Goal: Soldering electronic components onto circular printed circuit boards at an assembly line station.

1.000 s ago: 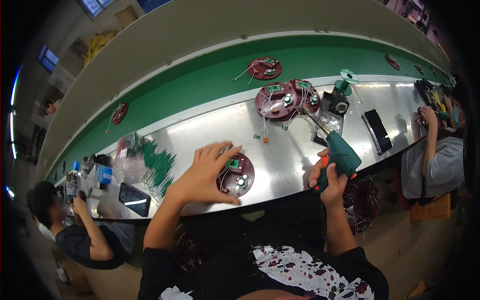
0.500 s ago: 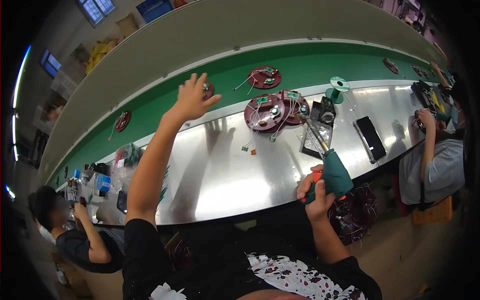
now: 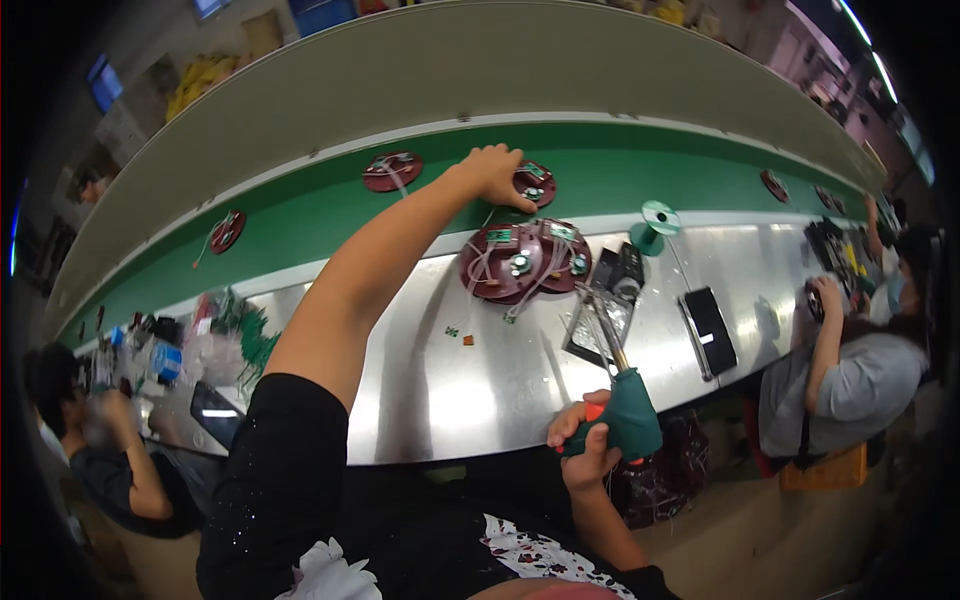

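My left hand [image 3: 490, 177] reaches across to the green strip, its fingers and thumb closed round the left side of a dark red round plate [image 3: 541, 190] with a small green circuit board. In my right hand [image 3: 588, 448], near the front edge, is a green soldering gun [image 3: 633, 418] with red parts, its metal tip pointing away from me. Two more dark red round plates overlap on the metal bench: the left plate [image 3: 485, 275] and the right plate [image 3: 560, 262]. White wires trail from them. A small orange piece [image 3: 468, 341] lies in front.
Beyond the gun are a black box [image 3: 628, 270], a clear-covered tray [image 3: 590, 345] and a solder spool [image 3: 660, 217]. A phone [image 3: 708, 330] lies to the right. Another plate [image 3: 393, 173] rests on the green strip [image 3: 300, 215]. People sit at both sides.
My left hand has moved right along the green strip, from near one plate to another, and closed on it. The view has shifted; my right hand still holds the soldering gun.
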Demonstrator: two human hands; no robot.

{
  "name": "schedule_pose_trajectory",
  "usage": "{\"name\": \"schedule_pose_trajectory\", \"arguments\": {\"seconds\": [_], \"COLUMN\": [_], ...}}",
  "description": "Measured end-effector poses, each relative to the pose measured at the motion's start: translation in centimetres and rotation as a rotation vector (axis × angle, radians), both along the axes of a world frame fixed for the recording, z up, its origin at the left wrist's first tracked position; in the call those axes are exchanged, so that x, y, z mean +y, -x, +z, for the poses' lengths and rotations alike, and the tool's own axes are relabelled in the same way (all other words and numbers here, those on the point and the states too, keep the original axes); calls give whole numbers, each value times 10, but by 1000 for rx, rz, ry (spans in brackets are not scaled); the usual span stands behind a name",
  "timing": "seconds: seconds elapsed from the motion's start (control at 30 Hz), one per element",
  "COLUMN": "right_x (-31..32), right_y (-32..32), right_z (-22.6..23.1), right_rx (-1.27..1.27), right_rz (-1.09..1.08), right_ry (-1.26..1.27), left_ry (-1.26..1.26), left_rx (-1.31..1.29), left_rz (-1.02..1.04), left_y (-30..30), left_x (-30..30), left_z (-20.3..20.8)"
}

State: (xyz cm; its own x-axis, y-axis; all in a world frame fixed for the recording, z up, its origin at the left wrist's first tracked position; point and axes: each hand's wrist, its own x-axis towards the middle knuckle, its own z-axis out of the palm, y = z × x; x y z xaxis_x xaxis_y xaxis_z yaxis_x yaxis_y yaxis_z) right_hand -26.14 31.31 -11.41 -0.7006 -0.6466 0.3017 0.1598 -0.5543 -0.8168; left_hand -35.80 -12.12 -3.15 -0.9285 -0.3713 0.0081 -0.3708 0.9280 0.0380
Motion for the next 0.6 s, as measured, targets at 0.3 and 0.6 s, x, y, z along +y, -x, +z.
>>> {"name": "schedule_pose_trajectory", "arguments": {"seconds": [0.3,0.6], "right_x": [0,-2], "right_y": [15,18], "right_z": [-2,5], "right_rx": [-7,110], "right_rz": [15,111], "right_ry": [59,-38], "left_ry": [64,-105], "left_rx": [108,15], "left_rz": [162,501], "left_y": [-160,-326], "left_x": [85,211], "left_z": [105,16]}}
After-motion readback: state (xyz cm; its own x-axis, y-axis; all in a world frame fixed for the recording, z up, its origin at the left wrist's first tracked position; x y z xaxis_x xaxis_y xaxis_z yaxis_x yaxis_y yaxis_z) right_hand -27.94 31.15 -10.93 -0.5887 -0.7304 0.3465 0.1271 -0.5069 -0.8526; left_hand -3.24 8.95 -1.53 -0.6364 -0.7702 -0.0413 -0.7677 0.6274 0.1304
